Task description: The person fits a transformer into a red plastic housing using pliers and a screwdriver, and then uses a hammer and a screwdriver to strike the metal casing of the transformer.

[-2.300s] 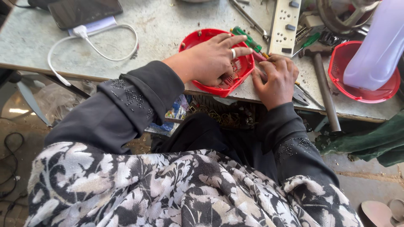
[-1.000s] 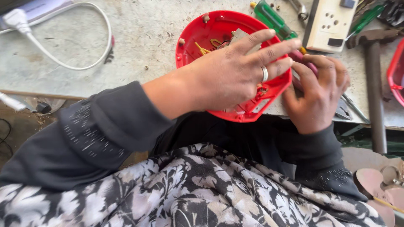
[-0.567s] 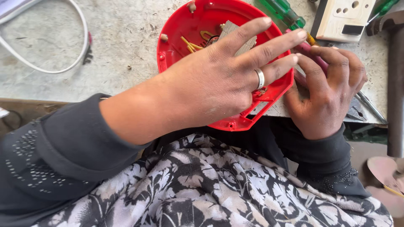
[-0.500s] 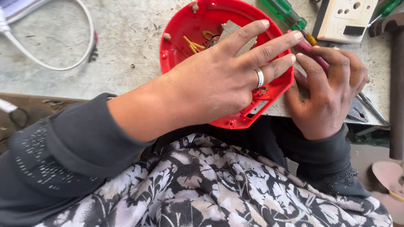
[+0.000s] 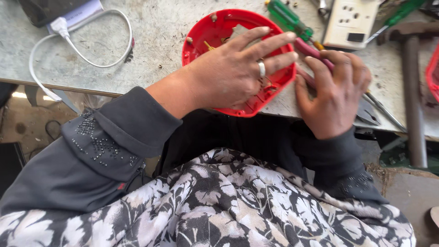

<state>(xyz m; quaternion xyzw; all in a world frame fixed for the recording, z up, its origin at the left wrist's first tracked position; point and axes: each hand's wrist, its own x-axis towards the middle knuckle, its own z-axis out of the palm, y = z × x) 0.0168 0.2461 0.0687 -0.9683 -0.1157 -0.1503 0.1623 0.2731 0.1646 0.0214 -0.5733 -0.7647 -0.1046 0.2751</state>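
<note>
Head view, left hand: I saw the left hand lying flat over the red housing in the upper middle of the frame, fingers spread and straight, pressing down, not curled around anything; a ring sat on one finger.
Head view, right hand: the right hand, right of centre, had its fingers bent over a pink-handled tool just beside the housing's right edge. I could not tell whether they truly clamped it, since the knuckles hid the grip.
Head view, red housing: it rested at the near edge of the grey bench, open side up, with small yellowish parts and a grey piece inside, partly hidden by the left hand.
Head view, progress: I judged the work mid-way; the housing was open and steadied, the tool was at its rim, and nothing looked closed up or fastened.
Head view, surroundings: a green screwdriver lay above the housing, a cream socket plate at upper right, a white cable at upper left, and a hammer at far right.
</note>
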